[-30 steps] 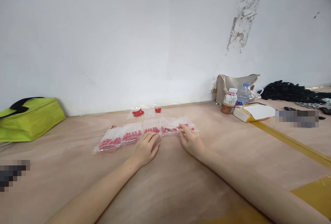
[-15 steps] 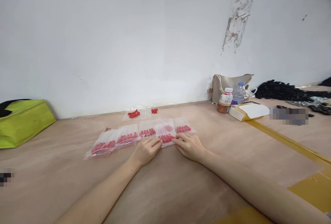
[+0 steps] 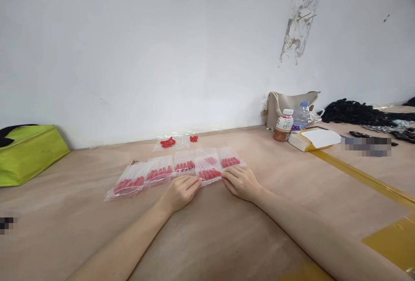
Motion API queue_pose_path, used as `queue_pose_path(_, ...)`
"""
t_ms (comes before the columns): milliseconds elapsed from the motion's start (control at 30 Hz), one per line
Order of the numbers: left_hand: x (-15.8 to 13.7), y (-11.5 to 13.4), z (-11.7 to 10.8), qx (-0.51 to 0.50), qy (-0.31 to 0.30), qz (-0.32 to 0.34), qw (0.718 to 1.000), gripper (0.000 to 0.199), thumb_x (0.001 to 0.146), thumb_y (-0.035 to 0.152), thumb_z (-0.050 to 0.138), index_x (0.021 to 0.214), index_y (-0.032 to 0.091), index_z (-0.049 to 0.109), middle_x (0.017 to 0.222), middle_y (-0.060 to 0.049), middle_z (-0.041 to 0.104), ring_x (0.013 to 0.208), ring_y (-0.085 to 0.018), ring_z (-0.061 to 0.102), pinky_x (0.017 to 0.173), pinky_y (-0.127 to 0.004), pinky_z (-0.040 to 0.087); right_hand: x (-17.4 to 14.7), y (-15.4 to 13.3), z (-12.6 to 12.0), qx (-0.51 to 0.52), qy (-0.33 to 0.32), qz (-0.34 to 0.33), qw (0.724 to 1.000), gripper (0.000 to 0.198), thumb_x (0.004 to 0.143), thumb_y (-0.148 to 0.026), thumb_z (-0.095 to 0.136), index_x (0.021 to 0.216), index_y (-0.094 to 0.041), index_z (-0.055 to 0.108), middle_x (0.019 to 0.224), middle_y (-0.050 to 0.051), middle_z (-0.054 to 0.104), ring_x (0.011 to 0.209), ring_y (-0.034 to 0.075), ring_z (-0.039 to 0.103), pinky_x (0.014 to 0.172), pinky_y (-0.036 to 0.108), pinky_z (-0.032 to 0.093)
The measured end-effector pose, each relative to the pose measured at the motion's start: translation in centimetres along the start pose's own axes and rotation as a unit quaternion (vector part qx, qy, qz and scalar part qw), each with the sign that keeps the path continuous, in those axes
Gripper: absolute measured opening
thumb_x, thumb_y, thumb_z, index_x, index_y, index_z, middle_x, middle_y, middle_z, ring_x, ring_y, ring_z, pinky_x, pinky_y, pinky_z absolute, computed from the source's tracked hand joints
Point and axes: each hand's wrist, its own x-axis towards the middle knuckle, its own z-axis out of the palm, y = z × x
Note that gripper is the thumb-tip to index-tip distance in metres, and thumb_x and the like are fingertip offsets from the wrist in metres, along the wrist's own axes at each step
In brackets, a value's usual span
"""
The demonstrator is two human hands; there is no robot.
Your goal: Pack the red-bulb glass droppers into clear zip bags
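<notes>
A clear plastic bag holding several red stick-like pieces lies flat on the brown surface between my hands. My left hand is closed, with its fingertips at the bag's near left corner. At the near right corner, the fingers of my right hand pinch the bag's edge. The bag overlaps others behind it. Similar bags with red pieces lie in a row to the left, and another is just beyond my right hand. What the red pieces are exactly is too small to tell.
Loose red pieces rest on plastic by the wall. At far left stands a lime-green bag. To the right are a drink bottle, a water bottle, a beige bag, a paper-topped box and black chains.
My right hand has shifted slightly right along the bag's near edge, and my left hand has drawn a little to the left. The bags lie nearly as before.
</notes>
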Motion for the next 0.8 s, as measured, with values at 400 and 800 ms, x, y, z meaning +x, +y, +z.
queue_pose_path(400,-0.2,-0.2,0.0,-0.013,-0.013,-0.013,1.0,0.021,0.088,0.009,0.04,0.087,0.013,0.06,0.081,-0.007,0.066,0.073,-0.017,0.062,0.065,-0.03,0.052,2.1,-2.2,1.8,-0.037,-0.01,-0.08,0.996,0.02,0.084,-0.016,0.042,0.071,-0.019,0.058,0.063,0.002,0.057,0.065,0.013,0.046,0.051,0.026,0.028)
queue_pose_path(800,-0.5,-0.2,0.3,-0.018,-0.016,-0.013,1.0,0.02,0.089,0.009,0.04,0.09,0.011,0.061,0.084,-0.01,0.066,0.076,-0.019,0.062,0.067,-0.033,0.052,2.5,-2.8,2.3,-0.026,0.02,-0.069,0.997,0.018,0.084,-0.02,0.044,0.077,-0.019,0.06,0.065,0.002,0.058,0.068,0.013,0.048,0.053,0.026,0.028)
